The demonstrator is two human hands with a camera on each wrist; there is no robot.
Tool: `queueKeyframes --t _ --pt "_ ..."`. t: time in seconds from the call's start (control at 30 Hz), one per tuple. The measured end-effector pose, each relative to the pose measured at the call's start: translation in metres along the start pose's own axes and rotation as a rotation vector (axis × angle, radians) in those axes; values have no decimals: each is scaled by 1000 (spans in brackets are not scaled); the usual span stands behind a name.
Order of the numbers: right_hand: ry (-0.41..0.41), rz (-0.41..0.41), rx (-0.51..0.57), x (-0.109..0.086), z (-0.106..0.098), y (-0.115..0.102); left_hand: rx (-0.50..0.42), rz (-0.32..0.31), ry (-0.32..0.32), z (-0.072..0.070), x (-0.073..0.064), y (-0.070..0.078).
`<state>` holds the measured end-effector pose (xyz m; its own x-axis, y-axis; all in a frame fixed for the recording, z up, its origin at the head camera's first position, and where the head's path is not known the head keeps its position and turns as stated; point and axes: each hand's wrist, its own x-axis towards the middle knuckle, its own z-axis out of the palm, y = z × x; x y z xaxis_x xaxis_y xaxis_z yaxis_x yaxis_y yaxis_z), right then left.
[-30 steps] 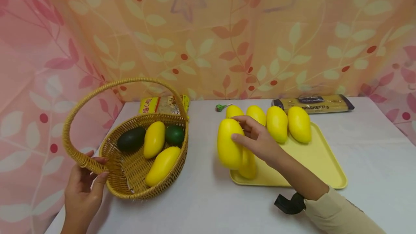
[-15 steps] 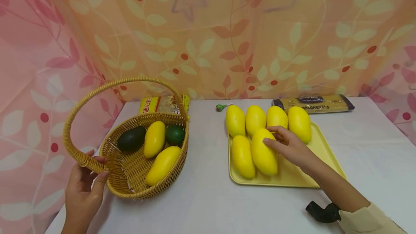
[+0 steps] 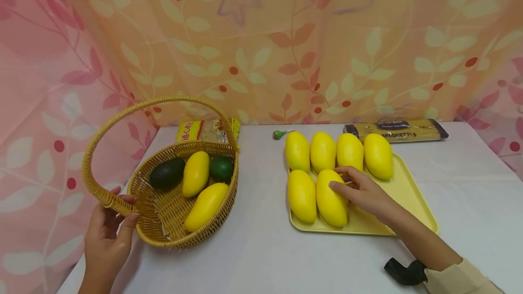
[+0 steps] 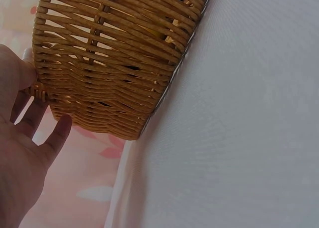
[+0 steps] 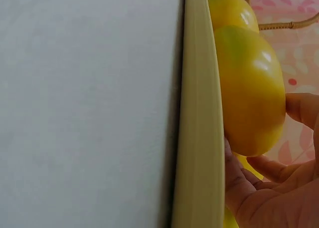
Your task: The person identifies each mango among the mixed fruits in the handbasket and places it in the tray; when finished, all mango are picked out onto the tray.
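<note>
My left hand (image 3: 107, 242) grips the wicker basket (image 3: 180, 243) where its arched handle meets the left rim. Inside the basket lie two yellow mangoes (image 3: 206, 208) and two dark green avocado-like fruits (image 3: 166, 173). My right hand (image 3: 369, 196) holds a yellow mango (image 3: 330, 203) low over the front of the pale yellow tray (image 3: 402, 189), thumb on top and fingers at its right side. Close to its left lies another mango (image 3: 302, 198). Behind these, several mangoes (image 3: 323, 151) form a row. In the right wrist view the held mango (image 5: 251, 93) shows just past the tray's edge.
Behind the basket lies a yellow-and-red food packet (image 3: 192, 131). A wrapped lollipop (image 3: 279, 134) is near the back edge of the white table (image 3: 261, 248). A spaghetti pack (image 3: 398, 131) lies behind the tray, and a patterned cloth (image 3: 253, 58) hangs behind everything.
My right hand has carried the mango from above the tray's left side rightward and down, beside the other front mango. The left hand keeps its grip on the basket.
</note>
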<state>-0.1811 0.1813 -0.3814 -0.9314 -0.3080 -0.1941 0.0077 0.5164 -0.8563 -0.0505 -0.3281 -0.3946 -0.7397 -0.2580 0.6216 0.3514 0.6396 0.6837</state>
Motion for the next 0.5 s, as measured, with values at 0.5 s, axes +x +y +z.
queueKeyframes --t 0.5 --pt "20 37 -34 -10 -6 7 30 -47 4 0 0 3"
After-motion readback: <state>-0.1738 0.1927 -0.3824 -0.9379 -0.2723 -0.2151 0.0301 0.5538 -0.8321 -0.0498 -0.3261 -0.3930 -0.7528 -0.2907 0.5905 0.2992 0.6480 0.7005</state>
